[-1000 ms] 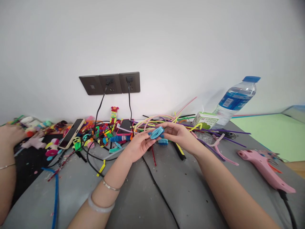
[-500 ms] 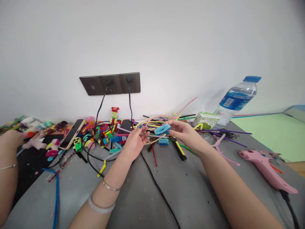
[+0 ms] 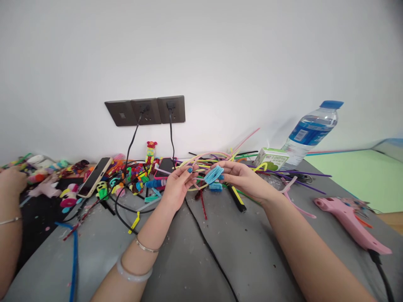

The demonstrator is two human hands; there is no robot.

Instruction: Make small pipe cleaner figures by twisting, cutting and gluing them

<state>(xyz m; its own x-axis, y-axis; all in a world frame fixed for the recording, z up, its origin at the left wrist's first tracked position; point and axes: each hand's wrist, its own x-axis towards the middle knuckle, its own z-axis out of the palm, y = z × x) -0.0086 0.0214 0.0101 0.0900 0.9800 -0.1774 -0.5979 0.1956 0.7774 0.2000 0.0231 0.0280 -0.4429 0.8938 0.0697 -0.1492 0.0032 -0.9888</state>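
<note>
A light blue pipe cleaner [image 3: 214, 174], bent into a flat oval coil, is pinched between the thumb and fingers of my right hand [image 3: 247, 180]. To its left, my left hand [image 3: 176, 186] has thumb and fingers drawn together, apart from the coil. Whether anything thin sits in those left fingertips is hidden. A second blue coil [image 3: 215, 187] lies on the grey table [image 3: 201, 260] just below the held one. Close by my right hand rests a yellow and black utility knife [image 3: 236, 199]. Loose pipe cleaners [image 3: 204, 157] in several colours spread behind both hands.
At right stand a tilted water bottle [image 3: 310, 134], a green and white carton [image 3: 271, 159] and a pink glue gun [image 3: 352, 224]. Left lie a phone [image 3: 95, 177] and small pipe-cleaner figures [image 3: 102, 190]. Black cables [image 3: 208, 245] cross the table. Another person's arm [image 3: 11, 235] is far left.
The blue coil has turned in my right fingers and now shows more of its looped face. My left hand has shifted slightly. The other person's hand has moved left.
</note>
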